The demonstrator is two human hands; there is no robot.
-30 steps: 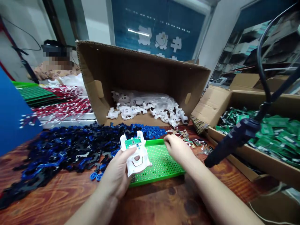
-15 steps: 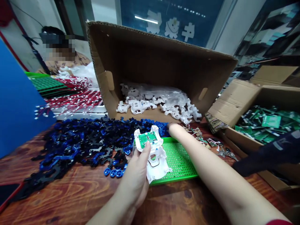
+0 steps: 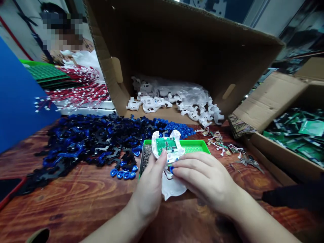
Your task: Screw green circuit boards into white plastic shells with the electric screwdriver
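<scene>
Left hand (image 3: 150, 189) (thumb uppermost) grips a white shell (image 3: 174, 188); curled right hand (image 3: 211, 177) pinches a blue piece (image 3: 171, 169).

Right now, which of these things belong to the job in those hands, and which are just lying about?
Seemingly part of the job:
white casing in the left hand
green circuit board set in the casing
small blue piece at the right hand's fingertips

Seemingly just lying about:
red wires
stacked green trays
red-edged dark object at the left edge
</scene>
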